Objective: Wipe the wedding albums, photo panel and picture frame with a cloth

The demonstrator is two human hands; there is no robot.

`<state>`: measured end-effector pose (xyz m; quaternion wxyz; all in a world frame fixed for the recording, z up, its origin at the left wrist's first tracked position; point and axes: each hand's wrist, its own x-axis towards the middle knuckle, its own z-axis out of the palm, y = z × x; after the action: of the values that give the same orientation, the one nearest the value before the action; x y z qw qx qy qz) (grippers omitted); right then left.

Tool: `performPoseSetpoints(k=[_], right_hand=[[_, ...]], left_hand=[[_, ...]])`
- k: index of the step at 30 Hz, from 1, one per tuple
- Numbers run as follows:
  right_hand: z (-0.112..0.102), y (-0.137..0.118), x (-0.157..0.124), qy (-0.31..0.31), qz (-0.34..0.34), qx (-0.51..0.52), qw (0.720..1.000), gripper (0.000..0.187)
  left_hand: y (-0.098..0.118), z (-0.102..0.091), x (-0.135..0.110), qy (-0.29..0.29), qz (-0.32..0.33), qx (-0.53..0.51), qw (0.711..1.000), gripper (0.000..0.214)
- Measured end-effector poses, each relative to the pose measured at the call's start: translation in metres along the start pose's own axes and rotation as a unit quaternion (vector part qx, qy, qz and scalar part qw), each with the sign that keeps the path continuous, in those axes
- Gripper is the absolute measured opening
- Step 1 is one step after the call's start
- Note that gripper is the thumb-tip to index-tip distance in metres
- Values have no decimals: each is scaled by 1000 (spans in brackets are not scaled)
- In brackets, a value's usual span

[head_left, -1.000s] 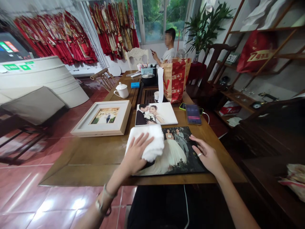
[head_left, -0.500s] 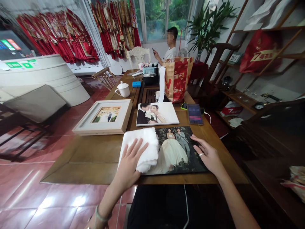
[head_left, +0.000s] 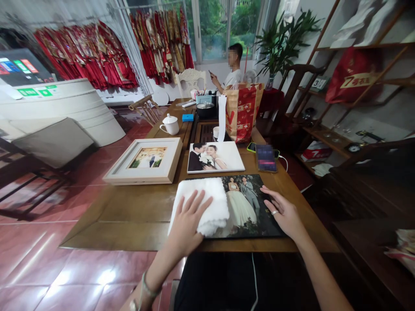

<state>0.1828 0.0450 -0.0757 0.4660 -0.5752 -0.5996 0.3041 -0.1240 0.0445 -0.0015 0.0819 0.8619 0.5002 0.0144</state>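
Note:
My left hand (head_left: 189,220) lies flat with spread fingers on a folded white towel (head_left: 214,201). Beneath the towel is a dark wedding photo panel (head_left: 243,207), its left part covered. At the panel's right edge rests my right hand (head_left: 283,211), fingers stretched out and a ring on one of them. Just behind the panel lies a smaller white wedding photo panel (head_left: 227,157). A pale wooden picture frame (head_left: 175,170) with a small photo in it sits to the left.
On the wooden table (head_left: 106,220) stand a white lidded mug (head_left: 170,125), a blue box (head_left: 187,117) and a paper bag (head_left: 244,112). Phones (head_left: 266,157) with a white cable lie at the right edge. A person (head_left: 232,71) sits at the far end.
My left hand has slid the towel to the right across the photo panel, covering more of its middle. My right hand stays at the panel's right edge. The view has shifted slightly.

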Motion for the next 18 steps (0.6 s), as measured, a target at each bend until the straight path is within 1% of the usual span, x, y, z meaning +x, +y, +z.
performPoseSetpoints(k=[4,6,8,10,12,15,18], right_hand=[[1,-1,0,3,-5,5,1000,32],[1,-2,0,6,-5,6,1000,32],[1,-2,0,7,-7,4,1000,33],[2,-1,0,7,-11,4,1000,32],[2,-1,0,7,-14,6,1000,32],[2,0,0,7,-15,7,1000,32],[2,1,0,8,-19,5,1000,32]], left_hand=[[-9,-8,47,4,-19,3,1000,85],[-11,-8,62,16,-25,5,1000,83],[-12,-8,66,21,-28,8,999,83],[-11,-7,62,18,-26,10,999,85],[-6,-6,49,12,-22,11,1000,87],[9,-3,22,-5,-23,10,1000,91],[31,5,-10,-28,-15,0,999,101]])
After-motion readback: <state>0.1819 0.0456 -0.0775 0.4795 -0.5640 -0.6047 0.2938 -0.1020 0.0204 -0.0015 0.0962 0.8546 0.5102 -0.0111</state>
